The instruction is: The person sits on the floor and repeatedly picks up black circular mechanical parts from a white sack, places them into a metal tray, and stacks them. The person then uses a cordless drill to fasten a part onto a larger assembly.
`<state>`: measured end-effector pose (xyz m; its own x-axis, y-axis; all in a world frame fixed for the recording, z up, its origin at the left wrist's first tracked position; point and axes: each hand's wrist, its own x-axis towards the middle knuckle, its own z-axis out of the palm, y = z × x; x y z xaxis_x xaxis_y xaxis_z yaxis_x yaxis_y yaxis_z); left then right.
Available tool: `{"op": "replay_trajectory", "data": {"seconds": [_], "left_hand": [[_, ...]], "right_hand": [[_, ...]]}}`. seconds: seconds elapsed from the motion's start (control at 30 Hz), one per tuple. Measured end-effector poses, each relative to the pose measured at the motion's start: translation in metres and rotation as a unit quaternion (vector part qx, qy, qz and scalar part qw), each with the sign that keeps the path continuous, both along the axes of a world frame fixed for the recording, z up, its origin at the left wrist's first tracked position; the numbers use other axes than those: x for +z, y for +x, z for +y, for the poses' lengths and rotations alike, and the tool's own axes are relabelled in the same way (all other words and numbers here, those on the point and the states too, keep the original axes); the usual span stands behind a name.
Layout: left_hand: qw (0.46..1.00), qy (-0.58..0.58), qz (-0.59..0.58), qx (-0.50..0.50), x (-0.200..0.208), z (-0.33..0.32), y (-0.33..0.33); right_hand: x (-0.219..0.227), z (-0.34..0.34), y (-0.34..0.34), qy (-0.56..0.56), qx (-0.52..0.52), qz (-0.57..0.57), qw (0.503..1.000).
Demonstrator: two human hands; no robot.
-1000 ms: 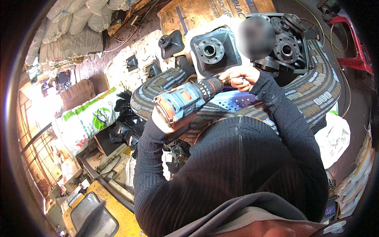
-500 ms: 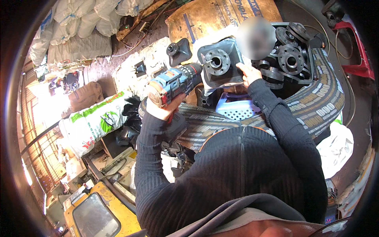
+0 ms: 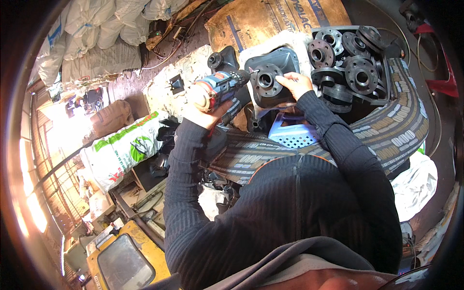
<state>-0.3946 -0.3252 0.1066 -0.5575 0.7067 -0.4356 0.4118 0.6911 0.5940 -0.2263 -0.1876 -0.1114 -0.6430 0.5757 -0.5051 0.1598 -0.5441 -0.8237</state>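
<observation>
My left hand is closed around the grip of a blue and red cordless drill. The drill's chuck points right, its bit at the left rim of a round black flange with a centre bore and several holes around it. That flange rests on a black part with a wide square base, lying on a pale padded surface. The fingers of my right hand grip the flange's right edge. What the bit touches there is too small to tell.
A dark crate heaped with black flanges stands at the right. Left of the work lies another black part. A lilac perforated basket sits nearer my body, beside patterned fabric. White sacks lie at left.
My right hand has moved left from the square base's edge onto the flange's rim. The drill in my left hand has shifted right and tilted, its chuck higher up.
</observation>
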Motion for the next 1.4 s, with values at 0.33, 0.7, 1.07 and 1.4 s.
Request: {"op": "replay_trajectory", "data": {"seconds": [0.33, 0.7, 1.07, 1.4], "left_hand": [[0.984, 0.045, 0.095, -0.143, 0.013, 0.024, -0.003], [0.997, 0.042, -0.066, -0.015, 0.023, 0.046, 0.009], [0.995, -0.087, -0.036, -0.011, 0.028, 0.046, 0.007], [0.997, -0.048, -0.053, 0.017, 0.027, 0.037, 0.012]], "right_hand": [[0.014, 0.012, -0.006, 0.073, 0.026, 0.025, 0.997], [0.012, 0.016, -0.017, 0.021, 0.006, 0.003, 1.000], [0.015, 0.017, -0.017, 0.006, 0.001, 0.005, 1.000], [0.014, 0.016, -0.018, 0.002, -0.002, 0.014, 1.000]]}}
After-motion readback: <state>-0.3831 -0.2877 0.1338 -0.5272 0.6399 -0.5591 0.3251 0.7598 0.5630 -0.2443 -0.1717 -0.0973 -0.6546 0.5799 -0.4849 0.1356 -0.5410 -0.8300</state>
